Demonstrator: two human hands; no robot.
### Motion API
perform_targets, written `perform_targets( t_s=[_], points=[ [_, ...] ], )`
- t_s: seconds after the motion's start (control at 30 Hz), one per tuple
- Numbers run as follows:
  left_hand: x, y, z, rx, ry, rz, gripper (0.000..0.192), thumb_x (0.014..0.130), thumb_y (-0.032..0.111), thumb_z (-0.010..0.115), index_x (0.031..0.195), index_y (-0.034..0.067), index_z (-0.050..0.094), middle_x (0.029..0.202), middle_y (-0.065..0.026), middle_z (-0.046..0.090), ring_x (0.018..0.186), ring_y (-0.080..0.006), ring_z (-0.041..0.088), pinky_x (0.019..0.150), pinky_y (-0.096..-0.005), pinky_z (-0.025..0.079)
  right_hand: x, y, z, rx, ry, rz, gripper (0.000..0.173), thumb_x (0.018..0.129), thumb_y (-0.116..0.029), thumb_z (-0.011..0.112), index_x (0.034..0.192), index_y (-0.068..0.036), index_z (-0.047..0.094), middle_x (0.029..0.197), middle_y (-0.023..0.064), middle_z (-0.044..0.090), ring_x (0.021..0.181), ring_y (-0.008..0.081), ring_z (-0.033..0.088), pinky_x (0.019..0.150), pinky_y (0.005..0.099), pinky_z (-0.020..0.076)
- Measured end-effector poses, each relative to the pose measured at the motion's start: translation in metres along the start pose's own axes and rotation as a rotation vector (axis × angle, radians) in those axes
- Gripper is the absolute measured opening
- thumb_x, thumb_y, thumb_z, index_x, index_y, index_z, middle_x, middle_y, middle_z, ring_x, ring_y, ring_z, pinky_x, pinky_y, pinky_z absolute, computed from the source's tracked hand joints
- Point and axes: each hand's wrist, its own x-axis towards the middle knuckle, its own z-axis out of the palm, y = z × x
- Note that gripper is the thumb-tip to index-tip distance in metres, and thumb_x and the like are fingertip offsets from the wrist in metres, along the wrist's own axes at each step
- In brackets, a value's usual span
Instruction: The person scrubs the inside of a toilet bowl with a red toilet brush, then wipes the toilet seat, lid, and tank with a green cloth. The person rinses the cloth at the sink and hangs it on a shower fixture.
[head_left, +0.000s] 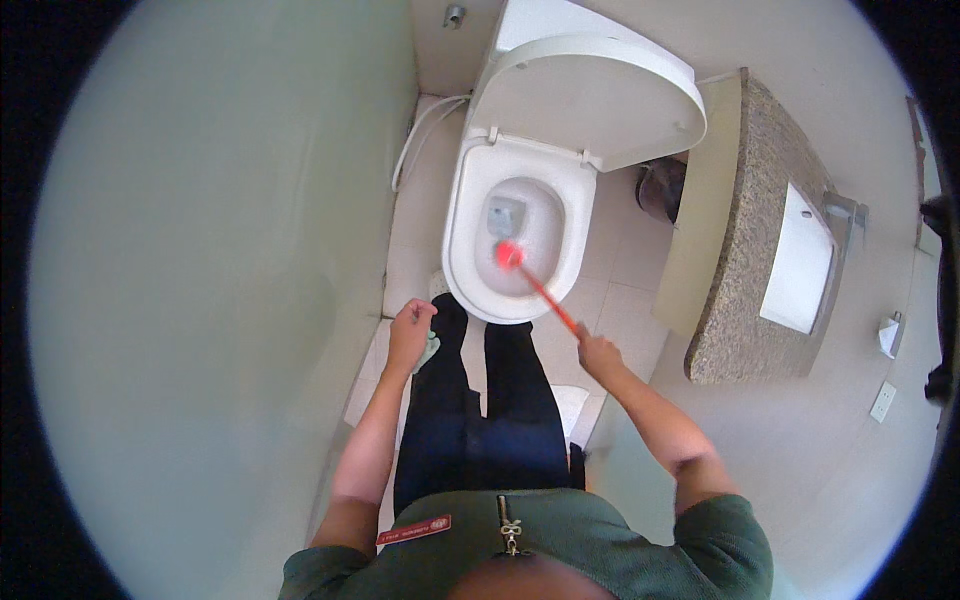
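My right hand (600, 357) grips the end of a long orange-red handle. At its far end, the blurred red head of a toilet brush (510, 256) is over or inside the bowl of a white toilet (457, 247); whether it touches the bowl wall I cannot tell. Water lies at the back of the bowl. The toilet seat (579, 225) is down, and the lid (592, 105) stands raised against the tank (562, 22). To the left of the toilet, my left hand (410, 330) is curled around a pale green cloth (428, 354), part of which hangs below the fingers.
On the left rises a pale greenish panel (225, 225). To the right is a granite counter (720, 300) with a white sink (799, 262) and a faucet (847, 208). A dark bin (661, 189) sits beside the toilet. A white hose (409, 154) loops near the wall.
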Motion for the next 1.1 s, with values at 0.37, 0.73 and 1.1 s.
perform_targets(
  t_s=[0.37, 0.73, 1.1],
  points=[
    [-0.001, 0.013, 0.002, -0.042, 0.042, 0.159, 0.017, 0.086, 0.019, 0.052, 0.085, 0.006, 0.062, 0.067, -0.0012, 0.053, 0.063, -0.0096, 0.048, 0.058, -0.0251, 0.039, -0.001, 0.006, -0.016, -0.002, -0.113, -0.099, 0.037, 0.089, -0.015, 0.04, 0.126, -0.013, 0.045, 0.092, 0.0209, 0.064, 0.086, 0.0402, 0.063, 0.071, 0.0504, 0.0514],
    [-0.011, 0.08, -0.006, 0.003, -0.019, 0.139, 0.012, 0.079, 0.011, 0.059, 0.09, 0.005, 0.061, 0.081, -0.0021, 0.054, 0.074, -0.0108, 0.051, 0.07, -0.0241, 0.041, -0.019, 0.001, 0.028, 0.46, 0.071, 0.01, 0.033, 0.088, -0.025, 0.045, 0.119, -0.016, 0.05, 0.1, 0.026, 0.061, 0.092, 0.042, 0.06, 0.079, 0.0521, 0.0486],
    [0.082, 0.321, 0.002, -0.265, 0.06, 0.538, 0.018, 0.088, 0.015, 0.05, 0.097, 0.004, 0.061, 0.082, -0.0063, 0.061, 0.073, -0.0136, 0.057, 0.064, -0.0247, 0.047, -0.013, 0.014, 0.049, 0.591, 0.025, 0.158, 0.037, 0.089, -0.026, 0.04, 0.125, -0.017, 0.045, 0.103, 0.0268, 0.06, 0.095, 0.0454, 0.058, 0.084, 0.0537, 0.0455]
  ],
)
